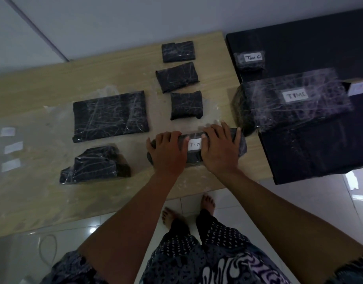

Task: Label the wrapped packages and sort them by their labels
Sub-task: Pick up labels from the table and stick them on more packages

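Head view, looking down: we hold the long package (194, 154) at the near edge of the wooden table (119, 74), its long axis running left to right across our body. Our left hand (168, 153) is curled over its left end and our right hand (220, 149) over its right half, so both grasp it from above, fingers pointing away from us. Between the hands sits a white paper label (194, 144) on which we read "TIM"; any further letters are hidden by the right hand.

We judge that the coming move turns on one relation: the labelled pile lies to our right, so the package must travel along its own long axis, and the right hand is the nearer one. That pile rests on a black surface (311, 33) abutting the table; it includes a large bundle (299, 115) marked "TIMC" and a small packet (250, 60) marked "TIM C".

All parcels are dark, soft-edged blocks under glossy, wrinkled clear film. Five unlabelled ones lie left and beyond: a broad flat package (110, 116), a lumpy package (95, 166), and three small packets (178, 51) in a column. Blank labels (10, 149) wait on a clear sheet at far left.
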Motion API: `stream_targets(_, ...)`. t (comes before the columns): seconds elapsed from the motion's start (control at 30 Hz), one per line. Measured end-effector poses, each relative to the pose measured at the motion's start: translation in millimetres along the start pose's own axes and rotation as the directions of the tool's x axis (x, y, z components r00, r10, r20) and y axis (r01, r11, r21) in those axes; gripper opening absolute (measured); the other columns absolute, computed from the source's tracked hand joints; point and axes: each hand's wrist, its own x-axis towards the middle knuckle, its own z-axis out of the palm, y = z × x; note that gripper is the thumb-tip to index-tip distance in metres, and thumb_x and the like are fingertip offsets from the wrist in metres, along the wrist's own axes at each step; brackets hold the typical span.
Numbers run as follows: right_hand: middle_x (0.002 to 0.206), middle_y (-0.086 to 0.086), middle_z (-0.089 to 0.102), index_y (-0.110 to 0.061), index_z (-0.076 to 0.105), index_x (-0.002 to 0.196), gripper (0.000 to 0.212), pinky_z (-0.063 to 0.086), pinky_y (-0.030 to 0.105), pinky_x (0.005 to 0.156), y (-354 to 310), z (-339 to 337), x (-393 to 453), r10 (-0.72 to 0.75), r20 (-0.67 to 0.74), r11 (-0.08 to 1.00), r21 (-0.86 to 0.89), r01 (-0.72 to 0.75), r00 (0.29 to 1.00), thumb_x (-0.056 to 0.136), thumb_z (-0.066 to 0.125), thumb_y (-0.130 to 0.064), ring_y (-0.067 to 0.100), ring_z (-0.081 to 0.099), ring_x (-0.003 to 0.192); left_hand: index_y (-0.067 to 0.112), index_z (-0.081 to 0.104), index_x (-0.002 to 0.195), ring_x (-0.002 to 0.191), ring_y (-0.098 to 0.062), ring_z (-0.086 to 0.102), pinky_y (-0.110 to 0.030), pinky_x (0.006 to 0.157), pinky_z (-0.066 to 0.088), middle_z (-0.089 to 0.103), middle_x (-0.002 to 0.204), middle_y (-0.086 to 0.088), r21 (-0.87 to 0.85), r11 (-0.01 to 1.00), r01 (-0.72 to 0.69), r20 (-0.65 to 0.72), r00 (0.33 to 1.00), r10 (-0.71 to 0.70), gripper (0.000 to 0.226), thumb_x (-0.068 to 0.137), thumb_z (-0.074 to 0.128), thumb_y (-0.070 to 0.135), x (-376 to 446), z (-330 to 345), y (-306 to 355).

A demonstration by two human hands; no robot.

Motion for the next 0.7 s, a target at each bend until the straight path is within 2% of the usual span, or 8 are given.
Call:
stream_targets(0.13,0.138,-0.001,0.057,-0.023,0.059,0.129,0.040,0.013,0.053,0.120,11.1,-1.5,-1.5,-0.014,-0.028,1.000,0.018,0.015,1.000,0.099,0.033,-0.031,0.024,0.035,0.142,0.025,0.062,0.106,0.102,-0.024,0.057,-0.051,0.101,0.034,0.066,0.102,0.001,-0.033,0.998,-0.051,-0.041,0.998,0.050,0.032,0.097,0.037,0.042,-0.5,-2.2,-8.9)
stream_targets(0.23,0.139,0.002,0.057,-0.020,0.060,0.129,0.046,0.019,0.050,0.118,18.5,-5.4,-0.6,-0.022,-0.041,0.999,0.027,0.023,0.999,0.096,0.030,-0.029,0.025,0.038,0.141,0.026,0.062,0.106,0.104,-0.024,0.055,-0.052,0.104,0.031,0.065,0.103,0.001,-0.028,0.999,-0.032,-0.031,0.999,0.031,0.032,0.097,0.034,0.040,1.3,-3.5,-5.9)
stream_targets(0.33,0.139,0.001,0.058,-0.020,0.062,0.127,0.048,0.017,0.048,0.119,14.9,-7.8,1.9,0.018,-0.032,0.997,0.080,-0.015,0.999,0.096,0.027,-0.033,0.024,0.036,0.142,0.025,0.062,0.105,0.112,-0.024,0.052,-0.058,0.111,0.019,0.064,0.107,0.000,-0.034,0.998,0.043,0.033,0.999,-0.042,0.041,0.094,0.028,0.046,3.0,-5.4,3.1)
stream_targets(0.47,0.143,0.001,0.054,-0.019,0.059,0.130,0.046,0.007,0.046,0.121,11.6,-5.1,-1.1,0.027,0.009,0.998,0.053,-0.027,1.000,0.099,0.042,-0.049,0.025,0.029,0.145,0.021,0.066,0.103,0.117,-0.030,0.051,-0.066,0.109,0.012,0.065,0.108,-0.004,0.040,0.991,0.127,0.052,0.990,-0.129,0.058,0.088,0.036,0.068,1.9,-2.4,18.4)
stream_targets(0.57,0.141,0.002,0.055,-0.018,0.060,0.128,0.043,0.009,0.047,0.120,13.4,-2.4,-0.6,0.014,-0.008,1.000,0.026,-0.014,1.000,0.100,0.041,-0.044,0.026,0.030,0.145,0.023,0.065,0.102,0.116,-0.028,0.051,-0.065,0.110,0.015,0.064,0.107,-0.002,0.036,0.991,0.132,0.019,0.991,-0.133,0.049,0.090,0.038,0.063,0.3,1.4,15.4)
stream_targets(0.7,0.141,-0.002,0.056,-0.022,0.062,0.126,0.043,0.011,0.044,0.121,16.0,-3.0,2.1,0.035,-0.003,0.997,0.062,-0.035,0.999,0.098,0.030,-0.030,0.022,0.029,0.146,0.024,0.063,0.109,0.114,-0.025,0.052,-0.053,0.109,0.024,0.064,0.110,-0.001,-0.008,0.999,0.039,0.004,0.999,-0.039,0.045,0.095,0.029,0.050,0.7,-0.1,-1.3)
